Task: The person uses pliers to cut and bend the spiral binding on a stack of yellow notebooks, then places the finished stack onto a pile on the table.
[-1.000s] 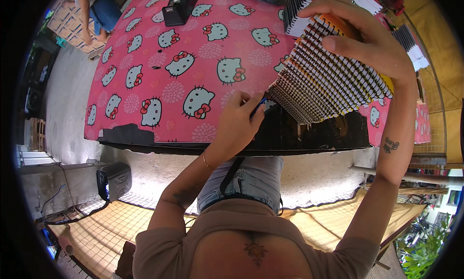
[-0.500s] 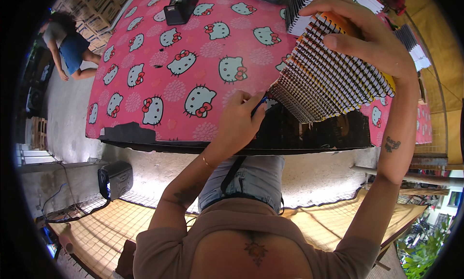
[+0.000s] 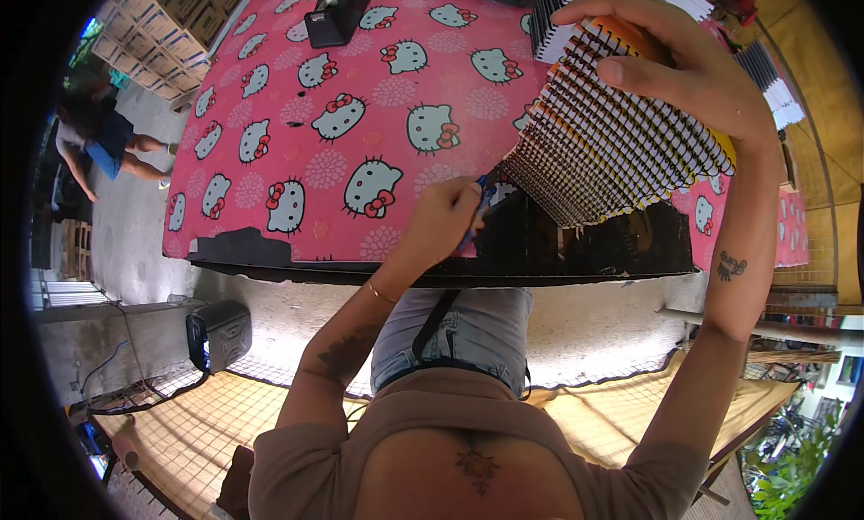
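Note:
A tall stack of spiral-bound notebooks [image 3: 612, 137] leans on the table's near right part, its dark wire coils facing me. My right hand [image 3: 697, 83] holds the stack's top, thumb against the coils and fingers spread over the orange and yellow cover. Closed around blue-handled pliers [image 3: 486, 198], my left hand [image 3: 441, 221] is at the stack's lower left corner. The dark tip of the pliers points at the end of the lowest coils; whether it touches a wire is too small to tell.
A pink cat-patterned cover lies on the table [image 3: 333, 173], torn to black along the near edge. A black tape dispenser [image 3: 337, 20] stands at the back. More bound notebooks [image 3: 551, 34] stand behind the stack. At far left, a person [image 3: 108, 142] is near piled cardboard boxes [image 3: 148, 38].
My left hand has turned, showing more of the blue handles, with the pliers still at the coil ends. My right hand stays on the stack. The person at left has moved slightly nearer.

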Demonstrator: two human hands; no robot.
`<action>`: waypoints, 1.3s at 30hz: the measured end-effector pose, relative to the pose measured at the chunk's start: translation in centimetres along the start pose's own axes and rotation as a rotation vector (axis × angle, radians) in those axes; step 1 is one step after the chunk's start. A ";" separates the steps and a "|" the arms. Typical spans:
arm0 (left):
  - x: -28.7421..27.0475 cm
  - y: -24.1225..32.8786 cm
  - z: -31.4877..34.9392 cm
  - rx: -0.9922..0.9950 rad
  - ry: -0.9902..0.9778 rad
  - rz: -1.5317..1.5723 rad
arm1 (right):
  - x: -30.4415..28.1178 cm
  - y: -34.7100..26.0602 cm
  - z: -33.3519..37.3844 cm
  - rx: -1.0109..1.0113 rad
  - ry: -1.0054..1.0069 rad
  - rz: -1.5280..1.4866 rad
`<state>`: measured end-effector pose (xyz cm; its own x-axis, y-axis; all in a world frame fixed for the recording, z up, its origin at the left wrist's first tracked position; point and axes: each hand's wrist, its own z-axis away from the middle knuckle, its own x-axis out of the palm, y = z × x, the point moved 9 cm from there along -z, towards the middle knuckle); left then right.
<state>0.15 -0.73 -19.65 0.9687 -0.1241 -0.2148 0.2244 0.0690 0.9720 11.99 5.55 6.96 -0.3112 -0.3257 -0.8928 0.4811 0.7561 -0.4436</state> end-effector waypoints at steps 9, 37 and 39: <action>0.8 -2.7 0.3 -0.353 -0.144 0.469 | 0.1 -0.2 0.5 -0.033 0.060 0.133; 1.7 -4.0 -0.1 -0.428 -0.124 0.678 | 0.0 2.0 1.0 0.111 -0.007 -0.017; 1.8 -3.9 -0.3 -0.420 -0.116 0.667 | 0.0 2.2 1.1 0.108 0.009 -0.037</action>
<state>1.08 -0.96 -23.87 0.9006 -0.0255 0.4338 -0.3559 0.5296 0.7700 13.94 6.54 5.88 -0.3371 -0.3467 -0.8753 0.5546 0.6782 -0.4822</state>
